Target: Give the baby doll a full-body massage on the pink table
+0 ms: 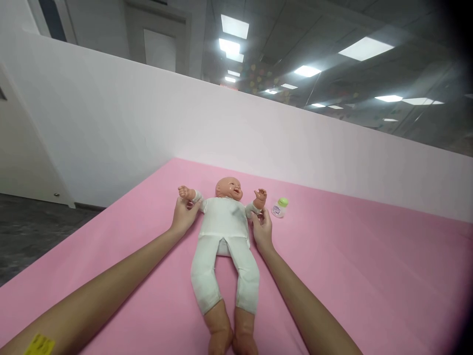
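Pink tabletop (pixel 332 266) meets white partition (pixel 148 118) under ceiling lights (pixel 365 48), left hand (pixel 185 215) and right hand (pixel 262 230) gripping a doll's arms (pixel 198 195).

– How does the doll (pixel 224 224) lie?
– On its back on the pink table (pixel 332 261), head farthest away, feet nearest.
– What is it wearing?
– A white top (pixel 218 214), smudged grey on the chest, and white trousers (pixel 206 268); the lower legs are bare.
– And the limbs?
– Arms out to both sides, feet close together. The bald head is turned to the right of the view, mouth open.
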Demonstrator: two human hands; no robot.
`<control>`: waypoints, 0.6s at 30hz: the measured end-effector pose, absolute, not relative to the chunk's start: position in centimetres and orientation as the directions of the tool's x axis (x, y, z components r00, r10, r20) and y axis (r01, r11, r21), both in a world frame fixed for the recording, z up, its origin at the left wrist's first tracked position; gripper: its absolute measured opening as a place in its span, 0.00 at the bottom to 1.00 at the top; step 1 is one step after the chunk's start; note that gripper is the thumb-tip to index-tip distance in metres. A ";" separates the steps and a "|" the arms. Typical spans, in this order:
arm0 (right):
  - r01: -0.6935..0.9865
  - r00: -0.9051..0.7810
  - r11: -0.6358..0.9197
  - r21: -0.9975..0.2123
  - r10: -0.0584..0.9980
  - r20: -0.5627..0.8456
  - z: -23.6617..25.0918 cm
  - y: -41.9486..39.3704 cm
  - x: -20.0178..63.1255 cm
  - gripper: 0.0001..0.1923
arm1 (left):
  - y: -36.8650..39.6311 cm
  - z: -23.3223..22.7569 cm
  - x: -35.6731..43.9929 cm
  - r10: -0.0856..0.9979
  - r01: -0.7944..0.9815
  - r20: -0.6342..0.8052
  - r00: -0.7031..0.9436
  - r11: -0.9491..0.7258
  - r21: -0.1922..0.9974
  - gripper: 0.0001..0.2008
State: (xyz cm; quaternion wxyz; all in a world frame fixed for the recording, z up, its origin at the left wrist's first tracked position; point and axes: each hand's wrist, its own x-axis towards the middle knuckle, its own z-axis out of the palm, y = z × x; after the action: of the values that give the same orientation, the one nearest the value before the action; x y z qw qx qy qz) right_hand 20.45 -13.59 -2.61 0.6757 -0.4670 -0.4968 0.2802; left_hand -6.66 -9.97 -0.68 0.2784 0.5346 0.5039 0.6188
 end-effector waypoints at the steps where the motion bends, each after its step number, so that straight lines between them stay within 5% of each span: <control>1: 0.065 0.360 0.407 -0.911 0.842 0.402 -2.7 -13.5 20.5 0.18 | -9.8 -0.7 -6.9 0.895 0.188 0.343 -0.286 -0.298 0.936 0.18; 8: -0.031 0.446 0.401 -0.916 0.825 0.346 -3.0 -13.0 21.0 0.17 | -9.4 -1.2 -7.3 0.915 0.044 0.254 -0.313 -0.254 0.966 0.23; 12: 0.073 0.410 0.443 -0.893 0.803 0.432 -2.7 -13.4 20.7 0.16 | -10.2 -0.8 -6.7 0.893 0.234 0.422 -0.156 -0.382 0.894 0.19; 18: 0.348 0.097 0.615 -0.708 0.728 0.679 -2.2 -14.6 19.8 0.10 | -11.1 -0.5 -5.9 0.783 0.488 0.594 0.185 -0.598 0.636 0.17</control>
State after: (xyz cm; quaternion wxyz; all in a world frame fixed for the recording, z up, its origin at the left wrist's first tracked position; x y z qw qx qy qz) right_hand 19.75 -14.63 -2.25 0.6159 -0.4110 -0.6541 0.1543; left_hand -5.85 -11.12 -0.51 0.1537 0.7542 0.4214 0.4796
